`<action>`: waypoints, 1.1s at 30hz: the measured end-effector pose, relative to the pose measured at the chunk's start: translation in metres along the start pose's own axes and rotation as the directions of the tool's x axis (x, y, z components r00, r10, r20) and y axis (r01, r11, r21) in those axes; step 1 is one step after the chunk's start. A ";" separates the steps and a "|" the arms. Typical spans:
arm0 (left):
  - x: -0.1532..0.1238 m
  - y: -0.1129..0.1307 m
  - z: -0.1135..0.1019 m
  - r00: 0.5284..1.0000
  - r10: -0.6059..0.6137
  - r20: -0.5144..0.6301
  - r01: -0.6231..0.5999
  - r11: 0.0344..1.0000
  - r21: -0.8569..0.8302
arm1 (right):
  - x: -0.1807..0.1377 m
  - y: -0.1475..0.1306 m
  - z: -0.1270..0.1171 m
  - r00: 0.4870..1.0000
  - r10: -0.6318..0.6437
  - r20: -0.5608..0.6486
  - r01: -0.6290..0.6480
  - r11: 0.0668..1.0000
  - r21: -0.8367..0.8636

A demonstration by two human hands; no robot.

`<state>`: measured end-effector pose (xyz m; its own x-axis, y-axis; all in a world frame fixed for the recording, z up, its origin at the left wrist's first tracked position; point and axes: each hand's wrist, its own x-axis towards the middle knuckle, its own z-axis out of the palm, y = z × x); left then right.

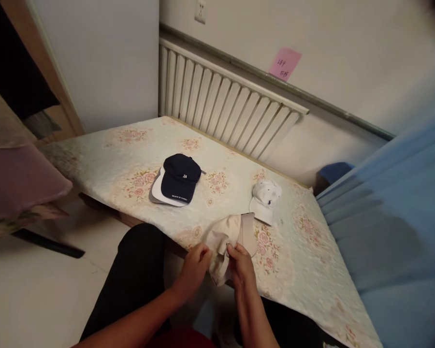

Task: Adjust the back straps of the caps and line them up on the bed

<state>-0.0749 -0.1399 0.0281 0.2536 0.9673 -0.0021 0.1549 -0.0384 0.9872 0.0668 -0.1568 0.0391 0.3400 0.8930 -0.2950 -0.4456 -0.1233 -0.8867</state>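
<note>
beige cap (223, 231) at table (293, 275) near edge; left hand (194, 270) fingers pinched at its rim, right hand (243, 266) gripping its strap. navy cap (181, 173) over white brim (164, 192), table's left; white cap (266, 195), table's right. radiator (217, 96) behind table, blue curtain (395, 217) alongside its right.

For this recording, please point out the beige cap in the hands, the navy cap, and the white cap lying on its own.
Beige cap (224, 230): head view, on the crown.
Navy cap (180, 169): head view, crown.
White cap (264, 195): head view, crown.
</note>
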 end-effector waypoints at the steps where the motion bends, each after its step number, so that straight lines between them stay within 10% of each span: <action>1: -0.002 0.000 -0.002 0.999 0.027 -0.030 -0.026 0.999 0.021 | 0.001 -0.004 0.004 1.000 -0.003 0.006 0.003 1.000 0.030; 15: 0.009 0.040 0.013 0.927 0.355 -0.119 -0.332 0.926 0.178 | 0.009 -0.107 0.079 0.948 -0.309 -0.072 0.313 0.871 0.378; 23: 0.074 0.045 -0.016 0.903 0.383 -0.196 -0.345 0.917 0.203 | -0.002 -0.093 0.073 0.962 -0.258 -0.084 0.264 0.818 0.511; 27: 0.055 0.045 -0.021 0.825 0.488 -0.285 -0.393 0.858 0.331 | 0.000 -0.087 0.067 0.965 -0.249 -0.084 0.256 0.820 0.511; 30: 0.015 0.047 -0.011 0.745 0.647 -0.160 -0.581 0.748 0.322 | 0.002 -0.090 0.068 0.954 -0.269 -0.130 0.297 0.813 0.500; 33: -0.013 0.051 0.003 0.750 0.614 0.248 -0.650 0.753 0.103 | 0.001 -0.095 0.069 0.949 -0.271 -0.162 0.315 0.814 0.488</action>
<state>-0.0678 -0.1549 0.0780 0.5220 0.6394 0.5645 0.0499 -0.6836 0.7282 0.0519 -0.1141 0.1474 0.5772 0.8107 -0.0975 -0.6597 0.3926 -0.6409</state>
